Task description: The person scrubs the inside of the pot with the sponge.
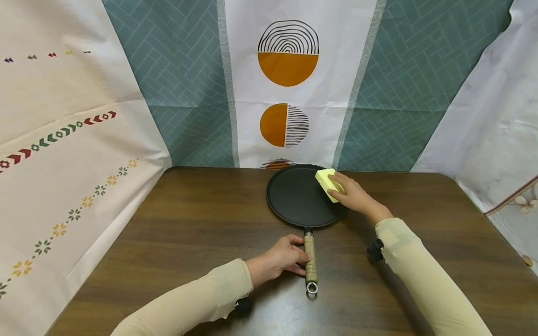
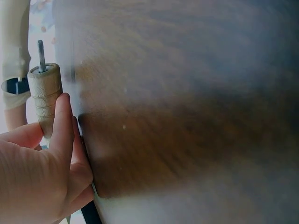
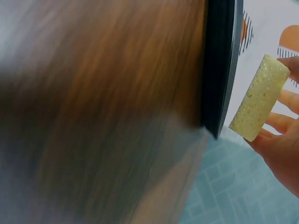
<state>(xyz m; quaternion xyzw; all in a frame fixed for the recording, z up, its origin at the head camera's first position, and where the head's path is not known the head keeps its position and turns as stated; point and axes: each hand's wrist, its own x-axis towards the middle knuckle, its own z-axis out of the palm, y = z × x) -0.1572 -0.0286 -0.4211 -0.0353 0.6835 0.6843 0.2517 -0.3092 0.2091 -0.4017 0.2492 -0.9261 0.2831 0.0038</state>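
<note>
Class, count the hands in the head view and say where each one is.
2. The left hand is at the handle, holding it; the right hand holds the sponge above the pan's right side.

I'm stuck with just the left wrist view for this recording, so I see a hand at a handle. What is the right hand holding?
Observer: The right hand grips a pale yellow sponge.
Operator: Does that sponge touch whatever this handle belongs to?
Observer: No, the right wrist view shows a gap between the sponge and the black pan.
</note>
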